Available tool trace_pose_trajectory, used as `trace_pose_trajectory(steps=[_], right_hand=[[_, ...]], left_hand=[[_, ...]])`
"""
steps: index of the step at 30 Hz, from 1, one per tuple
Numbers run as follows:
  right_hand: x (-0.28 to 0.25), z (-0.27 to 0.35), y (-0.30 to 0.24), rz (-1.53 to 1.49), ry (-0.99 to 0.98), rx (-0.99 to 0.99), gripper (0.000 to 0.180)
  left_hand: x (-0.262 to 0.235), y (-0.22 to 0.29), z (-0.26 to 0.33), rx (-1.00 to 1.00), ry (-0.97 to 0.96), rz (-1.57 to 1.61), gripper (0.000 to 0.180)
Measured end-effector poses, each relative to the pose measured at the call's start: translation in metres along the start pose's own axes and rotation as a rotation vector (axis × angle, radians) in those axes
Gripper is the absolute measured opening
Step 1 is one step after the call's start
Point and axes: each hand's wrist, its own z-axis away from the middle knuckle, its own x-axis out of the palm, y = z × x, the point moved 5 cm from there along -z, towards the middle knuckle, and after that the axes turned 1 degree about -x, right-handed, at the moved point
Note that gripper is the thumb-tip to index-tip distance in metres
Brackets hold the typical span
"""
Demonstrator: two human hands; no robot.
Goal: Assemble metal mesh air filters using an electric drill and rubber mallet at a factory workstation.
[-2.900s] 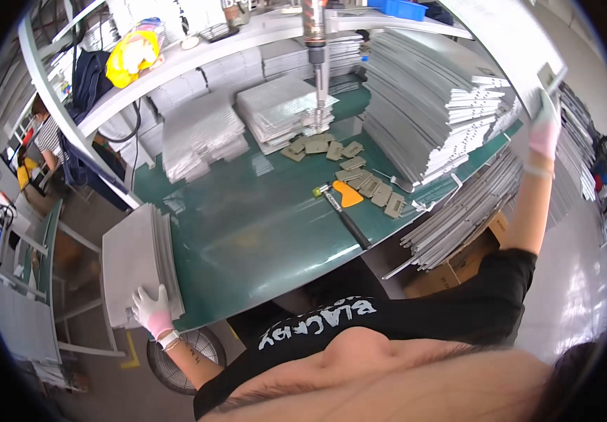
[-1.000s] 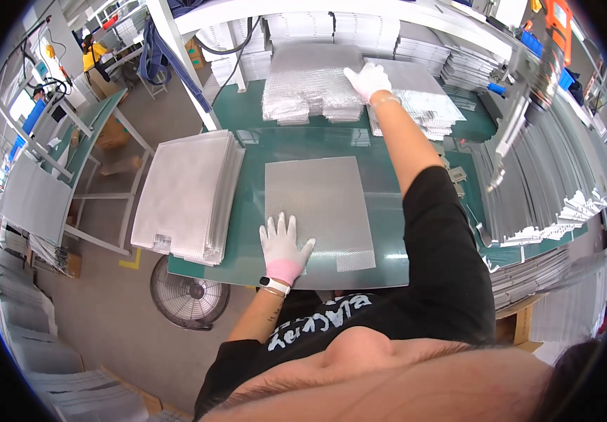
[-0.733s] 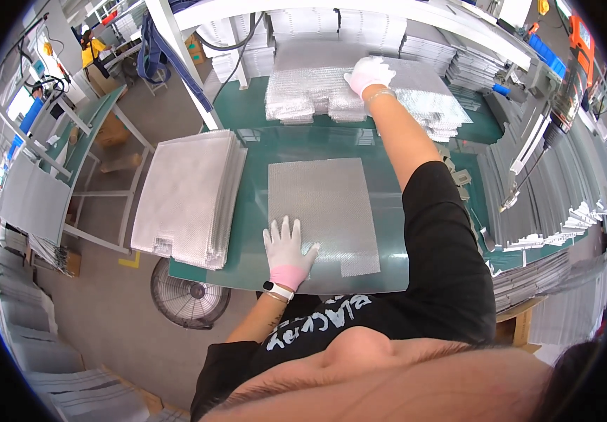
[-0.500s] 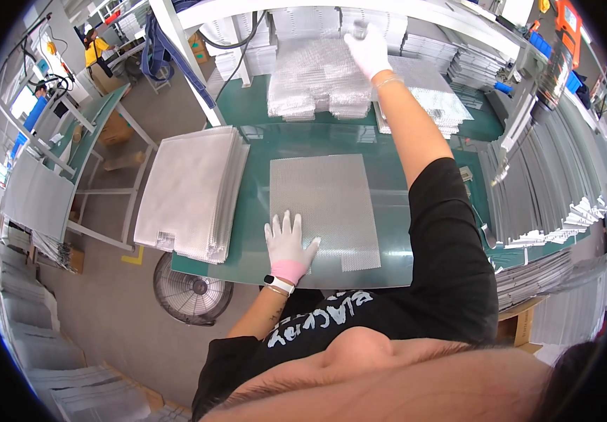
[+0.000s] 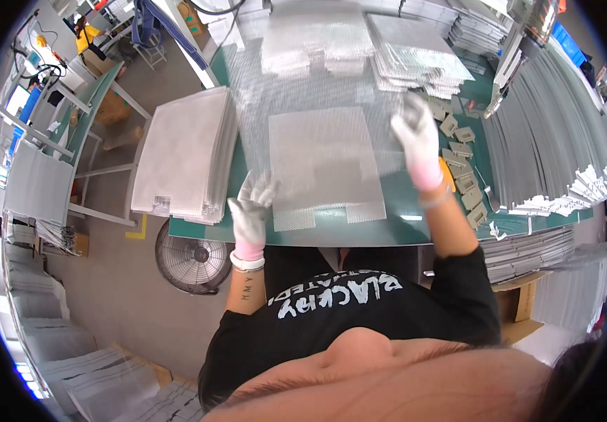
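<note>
A pale textured sheet [image 5: 326,165] with a notch in its near edge lies flat on the green work table [image 5: 296,237]. Above its far part, a blurred translucent sheet [image 5: 254,98] hangs in the air between my hands. My right hand [image 5: 418,137], in a white glove, has its fingers curled at the right edge of this translucent sheet. At the left side of the flat sheet is my gloved left hand [image 5: 250,214], raised palm up with fingers apart. Motion blurs its fingertips, and whether they touch the hanging sheet is unclear.
A thick stack of pale sheets [image 5: 184,151] stands at the left. Further stacks [image 5: 423,53] sit at the back. Small beige plastic parts [image 5: 461,165] lie to the right, beside long grey sheets [image 5: 556,141]. On the floor at left is a round fan [image 5: 194,260].
My right hand has come back from the far stack toward me, bringing a translucent sheet. My left hand has lifted off the flat sheet and turned up at its left side.
</note>
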Motion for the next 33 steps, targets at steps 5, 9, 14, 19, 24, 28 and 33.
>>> trace_pose_trajectory(steps=[5, 9, 14, 19, 24, 28, 33], right_hand=[[-0.011, 0.1, 0.048, 0.291, 0.015, -0.06, 0.066], [-0.01, 0.115, 0.057, 0.526, -0.112, 0.111, 0.085], [-0.002, 0.104, 0.063, 0.613, -0.145, 0.11, 0.083], [-0.004, 0.103, 0.094, 0.686, -0.155, 0.107, 0.081], [-0.007, 0.106, 0.098, 0.705, -0.105, 0.084, 0.082], [-0.006, 0.105, 0.099, 0.758, -0.118, 0.046, 0.082], [-0.004, 0.104, 0.097, 0.729, -0.222, 0.184, 0.079]], left_hand=[[0.021, -0.005, 0.014, -0.182, 0.292, -0.843, 0.067], [0.014, -0.006, 0.005, -0.136, 0.316, -1.474, 0.071], [0.006, -0.015, -0.007, -0.224, 0.255, -1.621, 0.069], [-0.001, -0.028, -0.008, -0.25, 0.236, -1.798, 0.068], [0.001, -0.028, -0.011, -0.227, 0.209, -1.836, 0.072], [-0.003, -0.03, -0.012, -0.249, 0.193, -1.844, 0.072], [-0.004, -0.029, -0.013, -0.316, 0.179, -1.835, 0.072]])
